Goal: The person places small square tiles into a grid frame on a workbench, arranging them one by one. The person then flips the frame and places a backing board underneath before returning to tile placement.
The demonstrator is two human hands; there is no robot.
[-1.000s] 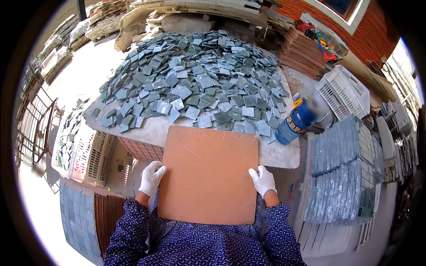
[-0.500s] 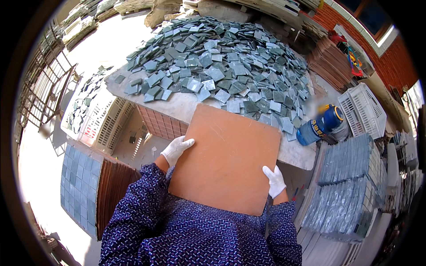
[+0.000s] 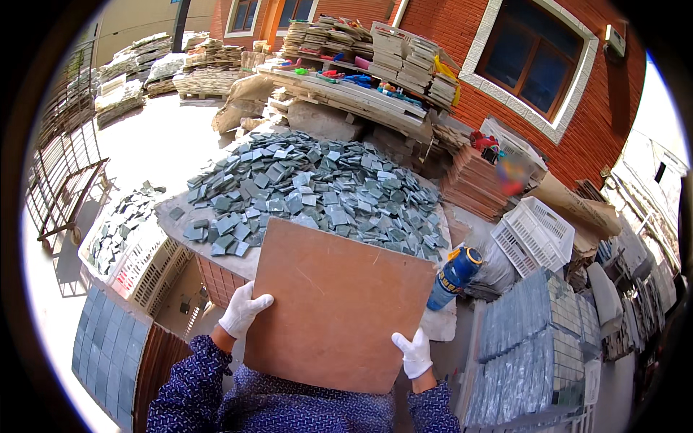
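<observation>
A flat square brown board with a few light scratches is held up in front of me, tilted toward me. My left hand, in a white glove, grips its left edge with the thumb over the face. On the opposite edge, my right hand, gloved in white too, has its thumb on the near side; the fingers behind the board are hidden. Beyond the board, a heap of small square grey-green stone tiles covers a table. A blue bottle stands just right of the board.
At lower left, square tiles lie in rows atop stacked brown boards. A white crate holds loose tiles behind them. Wrapped tile stacks and white crates stand right. A metal cart is far left.
My view has tilted up, bringing the brick building and windows into sight. The board, still in both hands, sits lower and further left in the picture.
</observation>
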